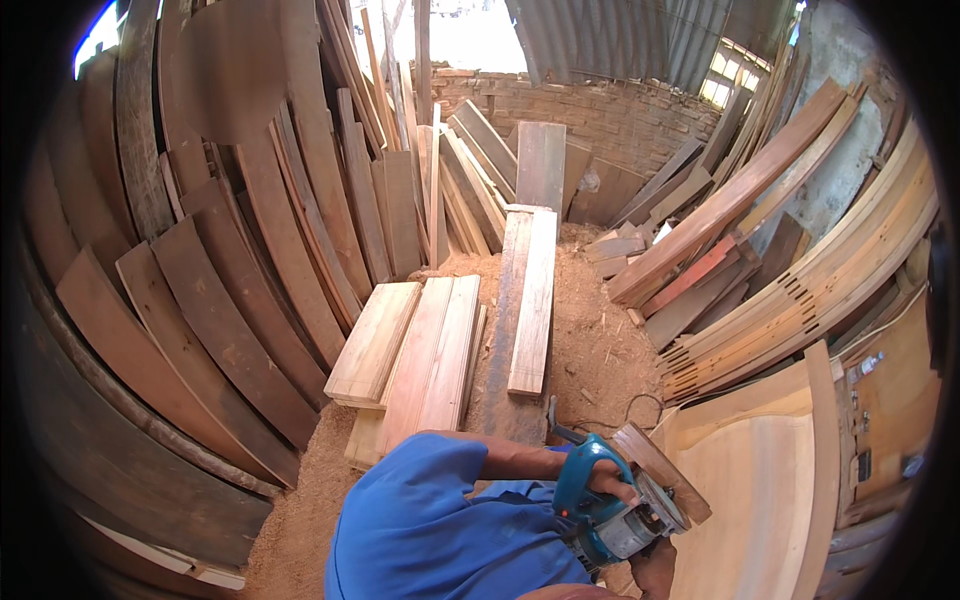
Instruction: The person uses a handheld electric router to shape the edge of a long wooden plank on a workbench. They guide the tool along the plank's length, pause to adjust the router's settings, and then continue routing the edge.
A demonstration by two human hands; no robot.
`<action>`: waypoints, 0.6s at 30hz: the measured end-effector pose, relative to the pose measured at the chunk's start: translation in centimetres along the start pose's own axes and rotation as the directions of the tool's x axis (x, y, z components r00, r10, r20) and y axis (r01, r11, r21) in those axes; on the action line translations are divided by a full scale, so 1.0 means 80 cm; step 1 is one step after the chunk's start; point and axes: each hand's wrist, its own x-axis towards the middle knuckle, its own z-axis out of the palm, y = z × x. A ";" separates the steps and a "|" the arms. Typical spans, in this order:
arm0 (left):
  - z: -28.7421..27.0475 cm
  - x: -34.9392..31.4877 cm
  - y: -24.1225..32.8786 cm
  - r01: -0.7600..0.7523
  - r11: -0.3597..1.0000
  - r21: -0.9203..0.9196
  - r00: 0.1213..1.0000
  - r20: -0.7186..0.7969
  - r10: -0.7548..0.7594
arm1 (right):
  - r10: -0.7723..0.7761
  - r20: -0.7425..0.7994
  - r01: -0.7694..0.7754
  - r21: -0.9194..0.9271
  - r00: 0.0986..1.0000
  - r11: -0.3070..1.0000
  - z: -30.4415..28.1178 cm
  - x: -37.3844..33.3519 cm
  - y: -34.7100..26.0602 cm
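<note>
My left hand (606, 481), below a blue sleeve, is wrapped around the loop handle of a teal handheld router (580, 475) with a silver motor body. The tool is tilted on its side. Against its round base sits a reddish-brown wooden piece (664, 470). Just right of it stands a pale wooden panel (750, 500) with a curved, raised edge. Beneath the motor body, at the lower edge, my right hand (655, 570) shows only in part; its fingers are hidden by the router and the panel.
Pale planks (430, 350) lie stacked ahead on sawdust-covered ground (600, 345). A long light board (534, 300) rests on a darker one. Tall brown boards (215, 300) lean along the left. At right are slotted timbers (800, 290) and leaning beams (735, 195). A cable (645, 398) curls behind the router.
</note>
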 end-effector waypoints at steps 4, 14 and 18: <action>0.008 0.003 -0.023 0.024 0.999 0.040 1.000 -0.001 -0.024 | 0.002 0.045 0.002 -0.091 0.999 0.996 -0.004 -0.001 -0.009; 0.023 0.015 -0.053 -0.051 0.997 0.056 0.998 -0.035 0.053 | 0.002 0.036 0.000 -0.055 0.999 0.998 0.002 -0.001 0.005; 0.021 0.015 -0.059 0.041 0.995 0.090 0.999 -0.004 -0.040 | 0.026 0.135 -0.032 0.046 0.990 0.998 -0.007 0.001 0.013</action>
